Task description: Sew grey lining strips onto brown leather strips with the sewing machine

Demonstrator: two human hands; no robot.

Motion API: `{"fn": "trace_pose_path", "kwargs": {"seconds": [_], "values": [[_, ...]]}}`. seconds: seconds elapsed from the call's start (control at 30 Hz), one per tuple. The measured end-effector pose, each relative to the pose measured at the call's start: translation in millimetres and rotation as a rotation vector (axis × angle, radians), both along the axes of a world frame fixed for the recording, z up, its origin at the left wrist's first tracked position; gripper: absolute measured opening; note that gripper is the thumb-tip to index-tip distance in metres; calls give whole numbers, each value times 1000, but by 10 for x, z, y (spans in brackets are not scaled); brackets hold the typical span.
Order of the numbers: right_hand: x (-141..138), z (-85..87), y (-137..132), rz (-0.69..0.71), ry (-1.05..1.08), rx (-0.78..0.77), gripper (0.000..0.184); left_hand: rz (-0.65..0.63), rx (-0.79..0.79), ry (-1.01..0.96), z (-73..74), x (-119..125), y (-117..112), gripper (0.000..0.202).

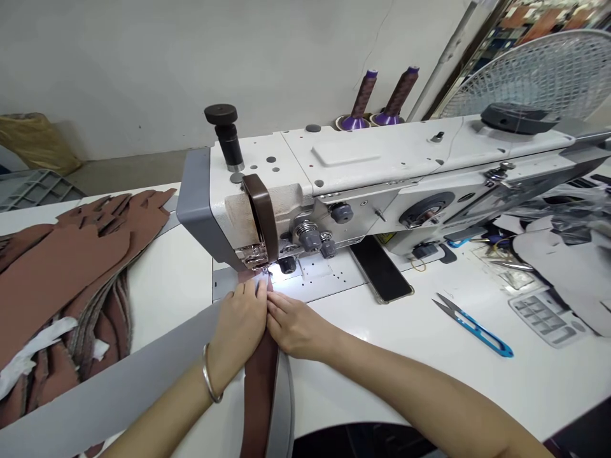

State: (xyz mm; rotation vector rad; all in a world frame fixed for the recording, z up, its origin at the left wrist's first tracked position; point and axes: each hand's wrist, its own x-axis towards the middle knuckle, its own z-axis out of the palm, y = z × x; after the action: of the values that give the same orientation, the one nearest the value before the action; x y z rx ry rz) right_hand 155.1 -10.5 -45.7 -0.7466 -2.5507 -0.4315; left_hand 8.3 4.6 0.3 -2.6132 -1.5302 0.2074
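A white industrial sewing machine (pixel 382 165) stands across the table. A brown leather strip (pixel 260 388) runs from the table's near edge up to the needle area (pixel 262 270), which is lit by a small lamp. My left hand (pixel 241 321), with a metal bangle on its wrist, presses flat on the strip's left side just before the presser foot. My right hand (pixel 296 324) holds the strip's right edge with its fingertips. Another brown strip loops over the machine head (pixel 260 210).
A stack of brown cut leather pieces (pixel 62 280) lies at the left. A grey band (pixel 119 388) crosses the table. A phone (pixel 382 270), blue thread snips (pixel 475 324), a grey tray (pixel 548 312), two thread cones (pixel 382 95) and a fan (pixel 539 73) are at the right.
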Motion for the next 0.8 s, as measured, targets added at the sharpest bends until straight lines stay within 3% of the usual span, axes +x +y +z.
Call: {"fn": "trace_pose_path", "kwargs": {"seconds": [0.2,0.5,0.8], "values": [[0,4,1,4,46,0,26,-36,-59,-33,-1,7,44,37],[-17,4,-57,-3,41,18,27,-91,-172,-4,153,89,119,34],[-40,21,-88,-8,-23,75,24,-113,-154,-5,127,50,58,36]]}}
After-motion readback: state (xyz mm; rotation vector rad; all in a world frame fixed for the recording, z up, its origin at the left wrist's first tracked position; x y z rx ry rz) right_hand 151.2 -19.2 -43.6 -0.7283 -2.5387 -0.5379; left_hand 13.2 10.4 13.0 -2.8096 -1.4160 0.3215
